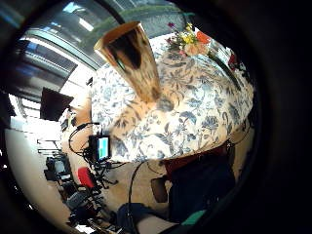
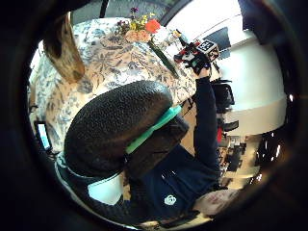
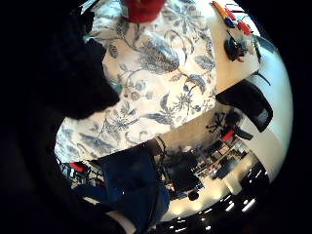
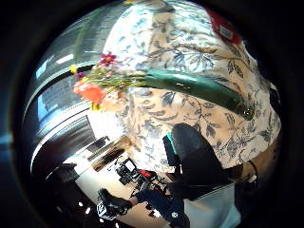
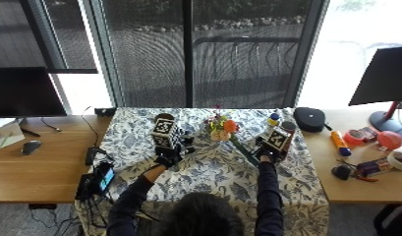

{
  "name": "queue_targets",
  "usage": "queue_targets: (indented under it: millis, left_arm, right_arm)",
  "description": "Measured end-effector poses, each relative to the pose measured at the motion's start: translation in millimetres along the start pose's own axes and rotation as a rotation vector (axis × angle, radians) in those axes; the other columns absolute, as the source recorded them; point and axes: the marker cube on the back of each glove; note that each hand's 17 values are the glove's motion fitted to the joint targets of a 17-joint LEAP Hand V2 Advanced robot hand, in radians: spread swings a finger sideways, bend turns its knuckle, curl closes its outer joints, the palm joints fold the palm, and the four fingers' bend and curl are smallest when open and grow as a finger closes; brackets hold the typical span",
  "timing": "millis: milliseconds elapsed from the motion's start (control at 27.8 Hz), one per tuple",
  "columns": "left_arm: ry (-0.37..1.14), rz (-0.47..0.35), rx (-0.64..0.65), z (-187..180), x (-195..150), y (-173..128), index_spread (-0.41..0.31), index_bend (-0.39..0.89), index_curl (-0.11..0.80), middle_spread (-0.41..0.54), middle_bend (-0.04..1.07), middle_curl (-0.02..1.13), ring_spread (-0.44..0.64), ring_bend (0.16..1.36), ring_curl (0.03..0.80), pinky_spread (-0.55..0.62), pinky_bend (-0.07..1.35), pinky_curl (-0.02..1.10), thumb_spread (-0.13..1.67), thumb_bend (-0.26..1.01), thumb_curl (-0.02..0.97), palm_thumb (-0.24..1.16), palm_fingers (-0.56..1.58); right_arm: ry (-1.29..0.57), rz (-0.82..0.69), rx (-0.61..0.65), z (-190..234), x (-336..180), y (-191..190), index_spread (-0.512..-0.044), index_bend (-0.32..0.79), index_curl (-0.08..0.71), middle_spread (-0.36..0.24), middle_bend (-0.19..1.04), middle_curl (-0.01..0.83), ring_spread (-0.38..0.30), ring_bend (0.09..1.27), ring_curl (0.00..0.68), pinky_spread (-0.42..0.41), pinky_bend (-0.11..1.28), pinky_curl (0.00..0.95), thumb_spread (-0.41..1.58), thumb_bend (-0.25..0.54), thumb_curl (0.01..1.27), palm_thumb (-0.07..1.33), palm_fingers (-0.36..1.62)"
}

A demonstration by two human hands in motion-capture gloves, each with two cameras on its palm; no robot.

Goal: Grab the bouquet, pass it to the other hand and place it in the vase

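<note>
A person sits at a desk (image 5: 50, 182) covered by a blue-flowered white cloth (image 5: 214, 172), both forearms stretched forward over it. The bouquet (image 5: 221, 129) lies flat on the cloth between the two hands, its orange, yellow and pink blooms toward the window and its green wrapped stem (image 5: 243, 150) slanting back toward the right hand (image 5: 269, 152). That hand sits at the stem's near end, but the outside view is too small to show whether its grip is on the stem or only beside it; the right thumb side palm view shows the stem (image 4: 199, 88) lying along the cloth close by, with no fingers visible around it, so I cannot tell. The left hand (image 5: 168, 155) is over the cloth near the vase (image 5: 163, 119), which is mostly hidden behind the glove in the outside view; its fingers cannot be made out either. The left little finger side palm view shows the vase (image 1: 131, 58) as a tall brownish vessel standing upright on the cloth, well apart from the bouquet (image 1: 190, 39). A red object (image 3: 144, 9) at the cloth's edge is cut off and unidentifiable.
</note>
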Motion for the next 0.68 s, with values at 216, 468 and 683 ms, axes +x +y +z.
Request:
queue_targets:
  millis: [216,468,683]
  left_arm:
    - [-0.006,-0.003,-0.024,6,0,-5,-0.064,0.17,0.329,0.143,0.18,0.32,0.22,0.51,0.286,0.34,0.22,0.31,1.01,-0.03,0.231,-0.01,0.34]
    - [-0.015,-0.009,-0.030,7,0,-4,-0.075,0.17,0.343,0.132,0.18,0.33,0.22,0.49,0.283,0.34,0.20,0.31,1.01,-0.03,0.240,-0.01,0.36]
    - [-0.012,-0.026,-0.053,14,-4,-6,-0.078,0.18,0.352,0.125,0.18,0.33,0.22,0.48,0.284,0.34,0.19,0.31,1.02,-0.02,0.248,0.00,0.37]
  right_arm:
    - [0.015,0.076,-0.097,50,6,-12,-0.153,0.08,0.120,-0.006,0.26,0.386,-0.039,0.61,0.353,0.109,0.71,0.379,1.09,-0.009,0.33,0.58,0.53]
    - [0.103,0.095,-0.015,69,2,-21,-0.149,0.08,0.127,-0.014,0.26,0.396,-0.050,0.60,0.355,0.119,0.70,0.376,1.08,-0.008,0.35,0.62,0.52]
    - [0.214,0.139,-0.124,79,-2,-8,-0.189,0.13,0.160,-0.069,0.30,0.416,-0.131,0.66,0.382,0.068,0.60,0.343,1.08,0.043,0.37,0.77,0.71]
